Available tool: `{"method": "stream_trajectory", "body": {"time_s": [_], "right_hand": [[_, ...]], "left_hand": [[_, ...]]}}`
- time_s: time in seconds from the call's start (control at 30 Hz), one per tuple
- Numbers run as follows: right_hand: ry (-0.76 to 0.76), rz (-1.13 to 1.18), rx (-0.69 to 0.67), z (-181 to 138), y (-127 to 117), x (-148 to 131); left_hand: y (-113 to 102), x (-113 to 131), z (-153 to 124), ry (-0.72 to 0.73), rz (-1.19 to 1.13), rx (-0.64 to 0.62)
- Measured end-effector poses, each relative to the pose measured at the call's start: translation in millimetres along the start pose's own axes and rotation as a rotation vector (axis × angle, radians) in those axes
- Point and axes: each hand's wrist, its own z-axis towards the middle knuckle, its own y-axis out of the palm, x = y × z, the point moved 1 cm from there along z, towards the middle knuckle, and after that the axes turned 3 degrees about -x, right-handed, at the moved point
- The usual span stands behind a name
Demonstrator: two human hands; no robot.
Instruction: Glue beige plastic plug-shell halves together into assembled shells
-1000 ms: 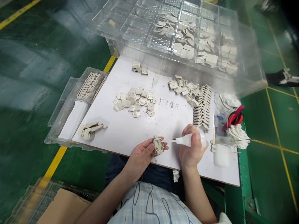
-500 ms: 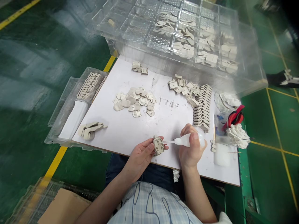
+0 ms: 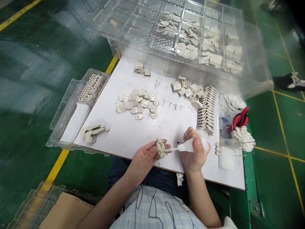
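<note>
Between the thumb and fingers of my left hand [image 3: 145, 159] is a small beige plastic part [image 3: 161, 149], its recessed, ribbed side facing up. My right hand [image 3: 196, 154] is wrapped around a white squeeze bottle [image 3: 188, 145], tilted on its side. The bottle's thin nozzle points left, and its tip is at the inner face of the part; whether it touches I cannot tell. Beyond my hands lies a loose pile of rounded beige pieces [image 3: 137, 102]. A neat row of nested beige parts [image 3: 206, 111] stands to the right, beside a scattered heap of similar parts [image 3: 188, 90].
A large clear compartment tray [image 3: 147, 47] holding beige pieces spans the board's [image 3: 114, 133] far side. At right are red-handled pliers [image 3: 239, 119], crumpled tissue [image 3: 244, 139] and a white pad [image 3: 226, 158]. Curved pieces [image 3: 92, 133] lie at left, near a clear box [image 3: 69, 122].
The nozzle tip has shifted slightly down and left over the part, and the bottle has tilted a little. My left hand has stayed nearly still.
</note>
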Motion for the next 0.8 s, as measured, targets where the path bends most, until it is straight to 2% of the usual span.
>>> {"method": "stream_trajectory", "body": {"time_s": [0.43, 0.53, 0.63, 0.7, 0.8], "right_hand": [[0.008, -0.003, 0.065, 1.8, -4.1, 1.7], [0.071, 0.078, 0.138, 5.9, -4.4, 1.5], [0.221, 0.171, 0.191, 11.1, -7.7, 5.3], [0.336, 0.137, 0.161, 15.1, -11.3, 10.4], [0.419, -0.090, -0.049, 23.5, -14.7, 20.5]], "left_hand": [[-1.7, -1.0, 0.1, -0.004, 0.007, -0.004], [-1.6, -0.3, 0.8, -0.004, -0.009, -0.007], [-2.1, -0.3, 0.7, 0.001, -0.019, -0.016], [-2.6, -0.6, 0.4, 0.007, -0.027, -0.022], [-2.7, -0.7, 0.3, 0.022, -0.049, -0.027]]}}
